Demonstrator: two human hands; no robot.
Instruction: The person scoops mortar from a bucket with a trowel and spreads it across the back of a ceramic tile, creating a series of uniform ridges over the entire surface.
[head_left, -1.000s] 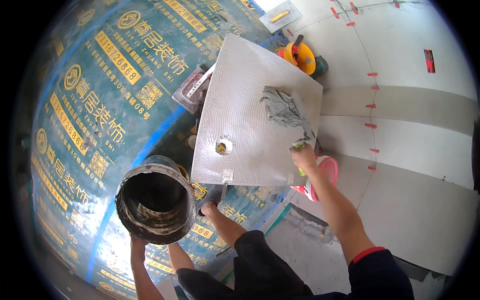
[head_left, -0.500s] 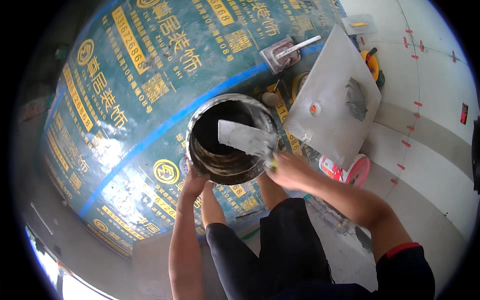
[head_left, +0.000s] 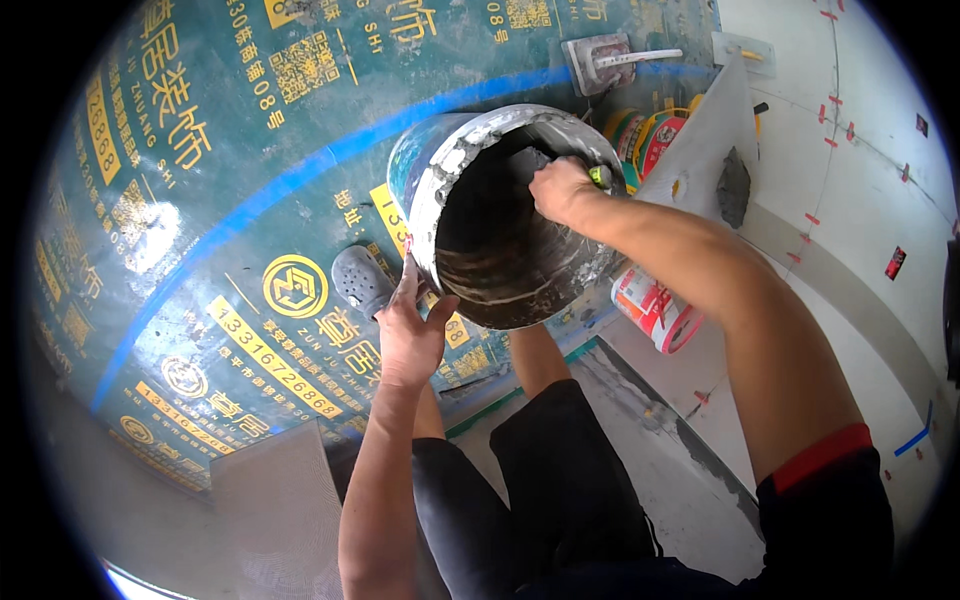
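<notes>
A large mortar-smeared bucket is tilted in front of me, its dark mouth facing me and its inner wall streaked with wet grey material. My left hand holds it low on its left side, fingers along the outer wall and thumb by the rim. Inside the mouth, my right hand is closed around a putty knife. The knife's yellow-green handle end sticks out past my fist. Its grey blade points into the bucket, partly hidden in shadow.
Green printed floor sheeting with blue tape lies beneath. Right of the bucket are a tile bearing a grey mortar lump, a red-and-white pail and a colourful bucket. A white-handled float lies beyond. Tiled wall rises at right.
The bucket has tipped further, its mouth turning toward me. The putty knife has gone from across the mouth to deep inside it. My left hand has shifted along the bucket's side.
</notes>
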